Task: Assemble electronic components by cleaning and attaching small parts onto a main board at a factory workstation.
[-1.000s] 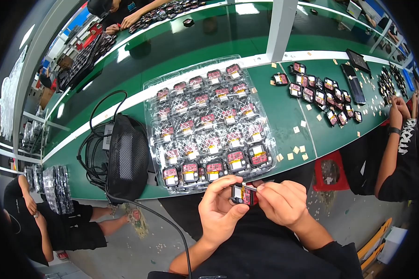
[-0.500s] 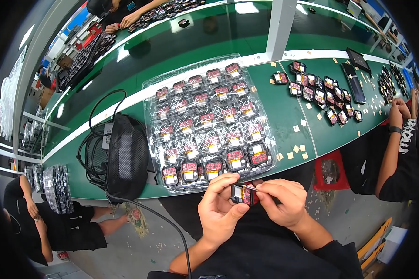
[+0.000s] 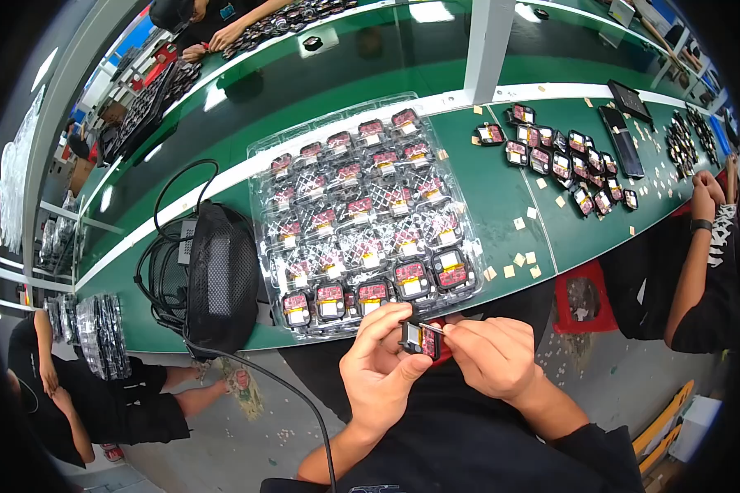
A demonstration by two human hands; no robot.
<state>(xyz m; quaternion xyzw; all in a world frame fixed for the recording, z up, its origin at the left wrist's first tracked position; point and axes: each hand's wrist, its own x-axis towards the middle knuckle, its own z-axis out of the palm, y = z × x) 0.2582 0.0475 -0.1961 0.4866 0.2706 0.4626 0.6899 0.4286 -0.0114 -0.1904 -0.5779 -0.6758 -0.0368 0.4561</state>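
Note:
In front of my body, my left hand (image 3: pixel 376 374) is closed round the edges of a small black-framed device module (image 3: pixel 412 337). Its open face shows a pale rectangle and a red circuit board. My right hand (image 3: pixel 497 357) pinches a thin metal tool (image 3: pixel 430 328), likely tweezers, whose tip reaches over the module; whether it touches cannot be made out. Just beyond both hands lies a clear plastic tray (image 3: pixel 472 246) with rows of similar modules (image 3: pixel 411 279), red boards showing. Part of the held module is hidden by my fingers.
A black mesh bag (image 3: pixel 222 279) with cables sits left of the tray on the green table (image 3: pixel 506 238). Loose modules (image 3: pixel 580 168), small beige squares (image 3: pixel 520 223) and a long black box (image 3: pixel 622 144) lie rightward. Co-workers sit right, left and across. A red stool (image 3: pixel 588 300) stands below.
Both hands have shifted slightly left with the module and the tool. The tool's tip still lies over the module's face. The whole view has moved a little.

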